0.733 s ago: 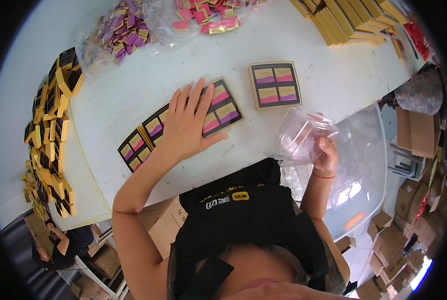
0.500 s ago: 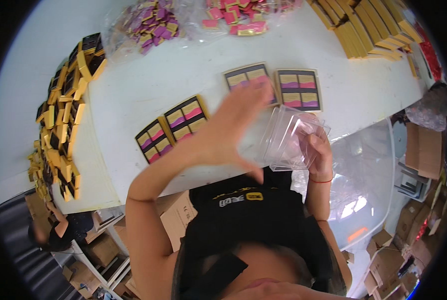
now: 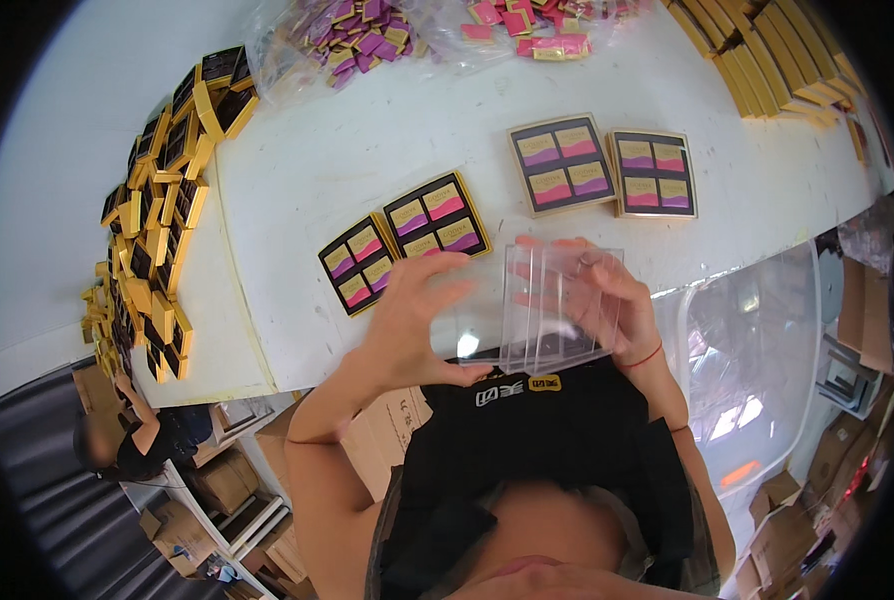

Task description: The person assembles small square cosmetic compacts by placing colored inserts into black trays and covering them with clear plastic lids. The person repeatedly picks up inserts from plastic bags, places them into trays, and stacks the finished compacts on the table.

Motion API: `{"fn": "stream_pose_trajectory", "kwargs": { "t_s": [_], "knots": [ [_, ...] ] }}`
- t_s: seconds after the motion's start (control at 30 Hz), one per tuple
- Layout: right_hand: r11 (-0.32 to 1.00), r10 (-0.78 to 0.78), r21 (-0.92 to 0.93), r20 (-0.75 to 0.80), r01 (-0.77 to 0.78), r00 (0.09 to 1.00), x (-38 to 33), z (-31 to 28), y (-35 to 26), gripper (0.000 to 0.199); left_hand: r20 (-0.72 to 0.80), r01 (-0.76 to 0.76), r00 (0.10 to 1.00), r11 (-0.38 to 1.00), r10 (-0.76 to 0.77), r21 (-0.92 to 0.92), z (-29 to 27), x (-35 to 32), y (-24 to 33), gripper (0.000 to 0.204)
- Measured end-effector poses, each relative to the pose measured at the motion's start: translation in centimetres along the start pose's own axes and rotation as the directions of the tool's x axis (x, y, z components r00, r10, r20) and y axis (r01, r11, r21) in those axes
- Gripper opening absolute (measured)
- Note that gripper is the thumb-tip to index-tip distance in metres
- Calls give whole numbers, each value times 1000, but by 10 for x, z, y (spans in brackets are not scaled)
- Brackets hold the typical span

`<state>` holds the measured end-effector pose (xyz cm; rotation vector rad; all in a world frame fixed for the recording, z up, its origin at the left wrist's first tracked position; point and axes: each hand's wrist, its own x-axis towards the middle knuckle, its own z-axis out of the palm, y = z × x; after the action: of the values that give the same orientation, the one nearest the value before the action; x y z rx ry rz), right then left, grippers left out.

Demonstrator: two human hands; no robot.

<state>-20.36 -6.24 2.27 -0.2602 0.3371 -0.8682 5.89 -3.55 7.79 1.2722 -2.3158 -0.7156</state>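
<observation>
At the lower centre, the right hand (image 3: 629,318) grips a stack of clear lids (image 3: 559,310), and the left hand (image 3: 407,322), now back from the boxes, curls round what looks like one clear lid (image 3: 467,342) at its left end. Beyond, two dark boxes (image 3: 433,226) sit left of centre, seemingly uncovered. Right of centre, a pale-rimmed box (image 3: 565,166) now stands beside another (image 3: 654,174), making two that look covered.

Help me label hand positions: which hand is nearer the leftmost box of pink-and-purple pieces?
Left. The left hand is just to the lower right of the leftmost box in the picture; the right hand is farther right, holding clear plastic cases.
</observation>
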Motion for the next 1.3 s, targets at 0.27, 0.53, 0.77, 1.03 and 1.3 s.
{"fn": "stream_pose_trajectory", "kwargs": {
  "t_s": [0.27,0.53,0.77,1.03,1.3],
  "knots": [
    [953,-208,241,74,185,975,-2,-39,-8,41,-260,115,961,991,-92,75,2,0,-75,95],
    [956,-207,227,68,187,976,-12,-52,4,50,-233,169,960,985,-153,47,-3,-21,-92,98],
    [967,-198,172,29,190,980,-16,-47,-4,44,-175,197,968,976,-179,93,-12,-11,-87,101],
    [957,-200,213,-7,197,980,-21,-52,0,44,-105,258,963,960,-247,107,-14,-17,-83,100],
    [998,-38,37,-114,43,993,10,-14,10,36,-92,-67,994,998,66,-17,-15,13,-30,131]
  ]
}}
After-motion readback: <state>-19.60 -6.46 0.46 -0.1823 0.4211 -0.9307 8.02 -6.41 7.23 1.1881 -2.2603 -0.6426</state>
